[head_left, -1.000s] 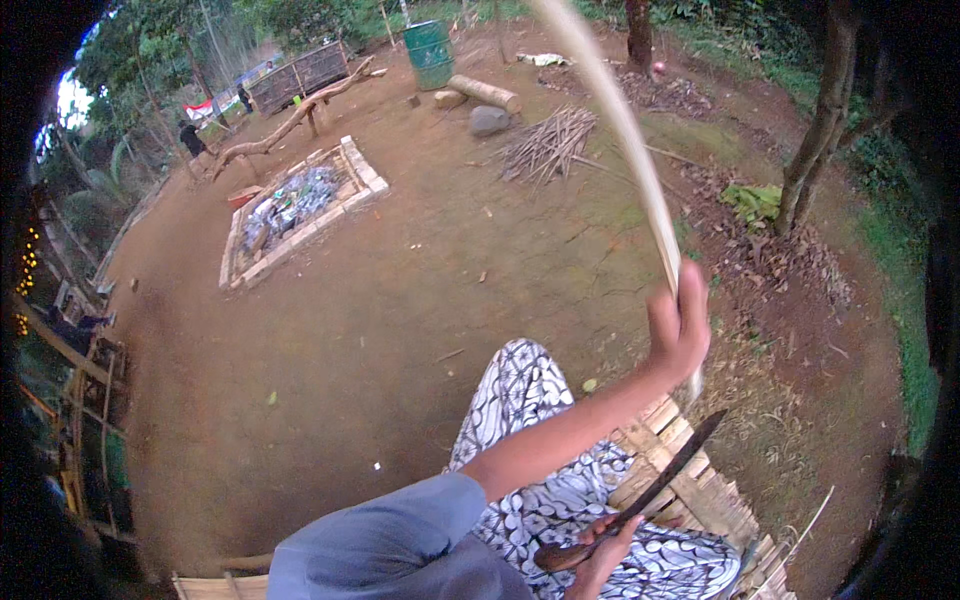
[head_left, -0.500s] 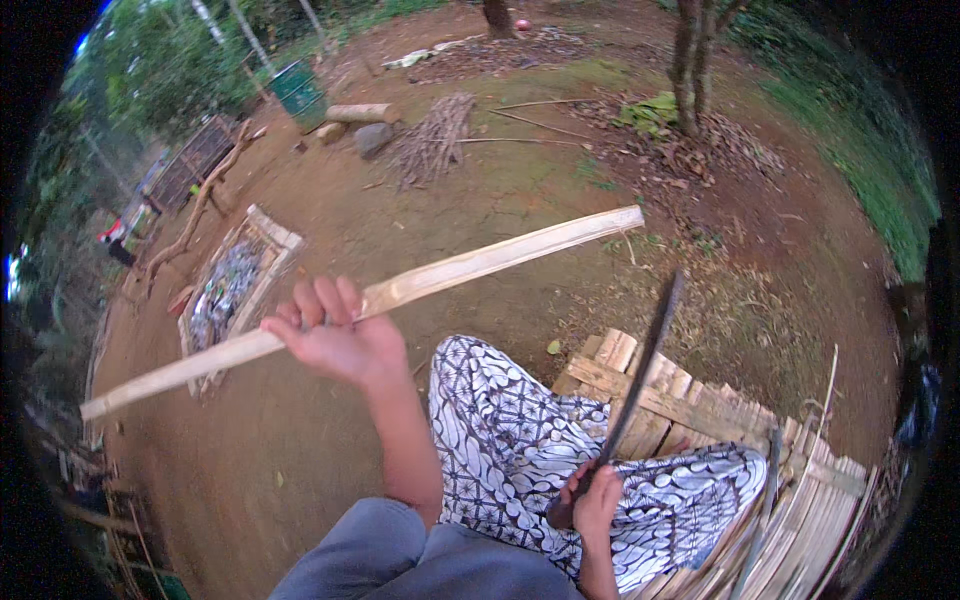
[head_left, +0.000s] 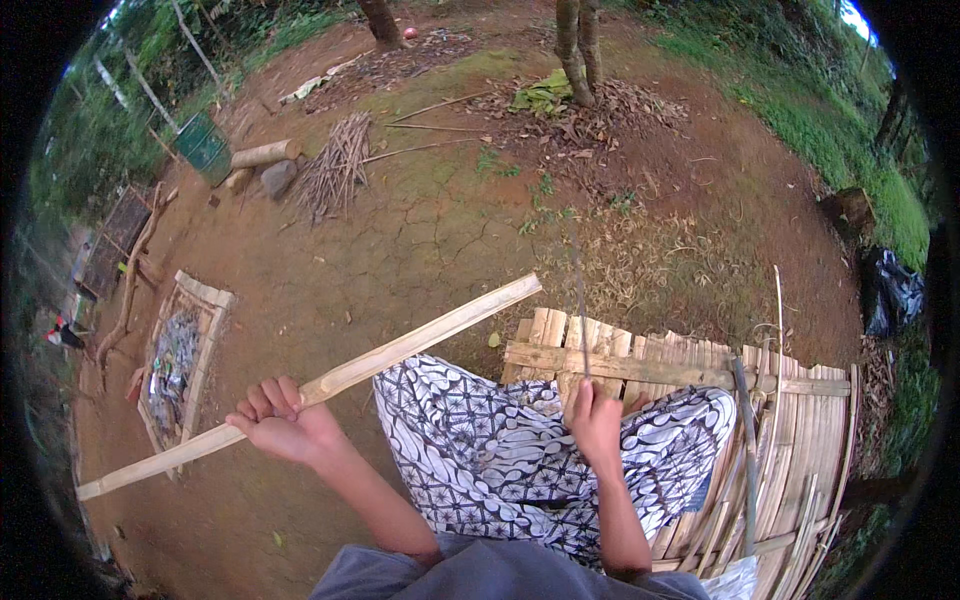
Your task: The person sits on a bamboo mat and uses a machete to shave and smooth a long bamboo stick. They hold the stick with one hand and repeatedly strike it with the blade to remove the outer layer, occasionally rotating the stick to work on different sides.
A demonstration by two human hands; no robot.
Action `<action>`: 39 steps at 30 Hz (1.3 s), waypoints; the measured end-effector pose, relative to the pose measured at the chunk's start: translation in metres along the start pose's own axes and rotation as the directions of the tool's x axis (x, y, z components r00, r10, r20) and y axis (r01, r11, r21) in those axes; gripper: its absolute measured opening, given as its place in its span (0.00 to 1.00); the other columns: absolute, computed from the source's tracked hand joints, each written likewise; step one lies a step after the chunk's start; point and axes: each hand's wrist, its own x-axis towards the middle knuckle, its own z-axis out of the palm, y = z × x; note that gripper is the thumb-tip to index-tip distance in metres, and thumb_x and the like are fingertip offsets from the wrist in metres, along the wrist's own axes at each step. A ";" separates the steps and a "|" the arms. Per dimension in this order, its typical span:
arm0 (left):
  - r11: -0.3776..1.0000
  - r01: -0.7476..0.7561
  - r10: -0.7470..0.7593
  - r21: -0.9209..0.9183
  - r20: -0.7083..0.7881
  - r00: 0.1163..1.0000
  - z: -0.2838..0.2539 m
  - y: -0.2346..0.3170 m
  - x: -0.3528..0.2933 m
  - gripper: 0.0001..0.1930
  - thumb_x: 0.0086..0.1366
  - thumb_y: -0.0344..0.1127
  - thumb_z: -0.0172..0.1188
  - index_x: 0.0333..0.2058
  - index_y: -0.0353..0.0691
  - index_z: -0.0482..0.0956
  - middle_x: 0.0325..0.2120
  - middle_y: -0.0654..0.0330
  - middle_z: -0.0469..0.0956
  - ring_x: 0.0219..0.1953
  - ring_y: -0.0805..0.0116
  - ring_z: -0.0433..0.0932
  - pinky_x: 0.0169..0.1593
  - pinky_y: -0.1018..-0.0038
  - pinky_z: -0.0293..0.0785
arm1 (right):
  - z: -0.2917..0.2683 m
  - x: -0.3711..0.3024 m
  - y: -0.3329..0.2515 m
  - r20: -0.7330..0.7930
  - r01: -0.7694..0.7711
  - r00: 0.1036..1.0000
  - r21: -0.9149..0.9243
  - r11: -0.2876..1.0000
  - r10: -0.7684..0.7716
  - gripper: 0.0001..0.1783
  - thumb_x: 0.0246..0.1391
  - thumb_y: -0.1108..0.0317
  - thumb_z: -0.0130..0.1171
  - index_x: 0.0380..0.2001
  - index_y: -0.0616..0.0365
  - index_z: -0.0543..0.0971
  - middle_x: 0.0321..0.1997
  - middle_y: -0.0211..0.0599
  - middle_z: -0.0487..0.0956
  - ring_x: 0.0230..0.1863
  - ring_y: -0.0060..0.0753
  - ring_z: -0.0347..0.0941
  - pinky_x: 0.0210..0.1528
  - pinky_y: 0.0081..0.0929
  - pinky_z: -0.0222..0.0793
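My left hand (head_left: 285,420) is closed around a long pale split-bamboo strip (head_left: 425,333), which slants up to the right across the front of my knees. The strip's lower end reaches out to the far left. In my right hand (head_left: 597,420) is the handle of a machete. Its thin dark blade (head_left: 581,325) points upward, seen nearly edge-on, and its tip is blurred. A gap separates the blade from the strip's upper right end. Patterned black-and-white cloth (head_left: 480,430) covers my legs.
I sit on a bamboo-slat platform (head_left: 690,372), with loose thin strips (head_left: 800,530) lying at its right. Curled shavings (head_left: 650,265) litter the ground ahead. A framed pit of litter (head_left: 172,360) lies left. Farther off are a stick pile (head_left: 338,165), a green drum (head_left: 203,148) and a tree (head_left: 570,50).
My left hand has moved down and left with the bamboo strip. The machete has turned from slanting right to nearly upright as my right hand rose. The view has swung right.
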 end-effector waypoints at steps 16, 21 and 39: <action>0.960 0.243 -0.243 0.141 -0.021 0.970 0.010 -0.011 0.021 0.18 0.67 0.53 0.40 0.24 0.47 0.58 0.13 0.71 0.49 0.11 0.81 0.44 0.12 0.82 0.41 | 0.006 -0.059 0.009 0.135 -0.388 0.886 0.741 0.548 0.444 0.18 0.62 0.54 0.42 0.27 0.56 0.63 0.17 0.31 0.63 0.15 0.24 0.59 0.15 0.21 0.59; 0.796 0.588 -0.591 0.146 0.399 0.701 0.004 0.007 0.065 0.19 0.68 0.55 0.37 0.33 0.45 0.63 0.14 0.72 0.51 0.10 0.84 0.46 0.12 0.84 0.42 | -0.021 -0.055 -0.002 0.051 -0.241 0.949 0.754 0.612 0.311 0.21 0.60 0.45 0.42 0.28 0.53 0.63 0.19 0.28 0.63 0.15 0.20 0.58 0.11 0.17 0.53; 0.270 0.766 -0.962 0.583 0.187 0.197 -0.049 -0.059 -0.079 0.27 0.60 0.66 0.42 0.25 0.45 0.64 0.11 0.74 0.52 0.11 0.83 0.50 0.14 0.83 0.48 | -0.052 -0.010 -0.053 0.201 0.441 0.883 -0.047 0.896 -0.424 0.20 0.52 0.54 0.49 0.19 0.59 0.66 0.14 0.45 0.67 0.16 0.49 0.65 0.20 0.42 0.58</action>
